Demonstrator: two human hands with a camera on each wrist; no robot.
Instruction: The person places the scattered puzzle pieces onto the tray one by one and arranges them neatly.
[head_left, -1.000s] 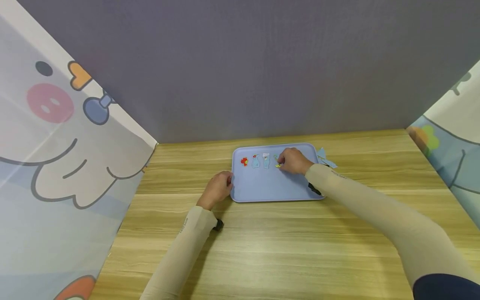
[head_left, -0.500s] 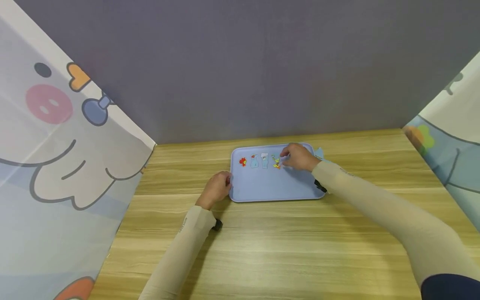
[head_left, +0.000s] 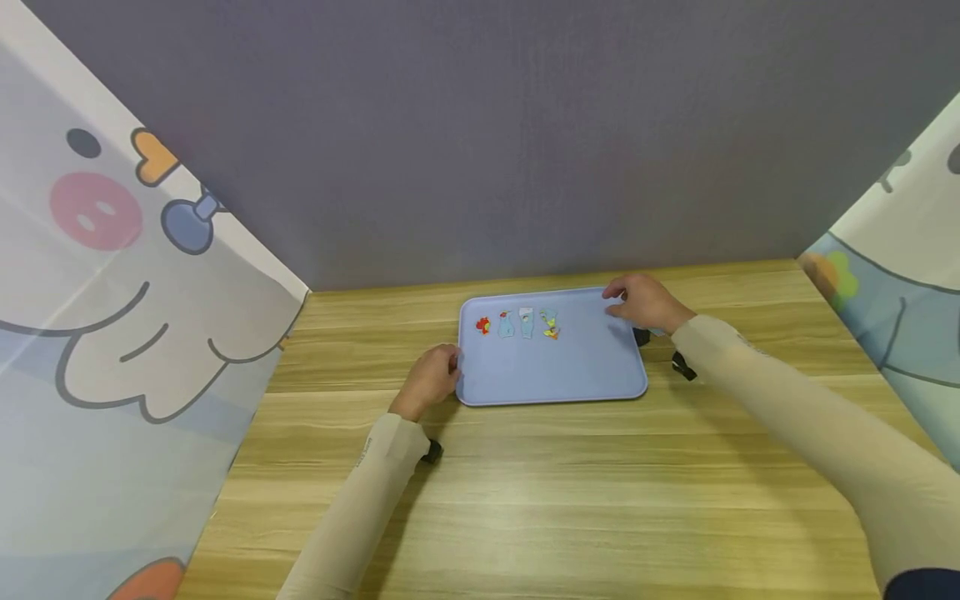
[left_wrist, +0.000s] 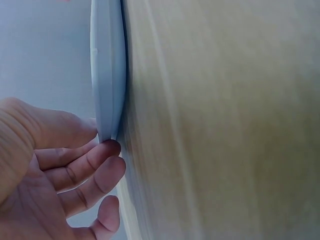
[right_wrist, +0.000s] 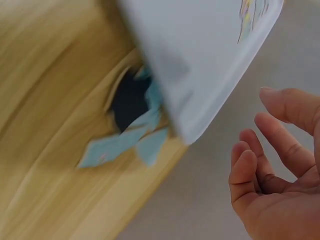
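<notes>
A pale blue tray (head_left: 551, 371) lies on the wooden table. My left hand (head_left: 431, 379) holds its left edge; in the left wrist view the thumb and a finger pinch the tray's rim (left_wrist: 107, 75). Along the back of the tray sit flat cut-out pieces: a red one (head_left: 483, 326), a light blue one (head_left: 506, 325), another with a white top (head_left: 527, 323), and a yellow-green group (head_left: 551, 332) to their right. My right hand (head_left: 647, 302) is over the tray's back right corner, fingers loosely bent with nothing between them in the right wrist view.
Beside the tray's right edge, light blue cut-out pieces (right_wrist: 112, 146) and a dark piece (right_wrist: 129, 102) lie on the table (head_left: 555, 492), mostly hidden by my hand in the head view. A grey wall (head_left: 555, 150) rises behind the table; printed panels flank it.
My right hand has left the yellow-green pieces and moved right to the tray's back right corner. A yellow piece it covered now shows. My left hand stays at the tray's edge.
</notes>
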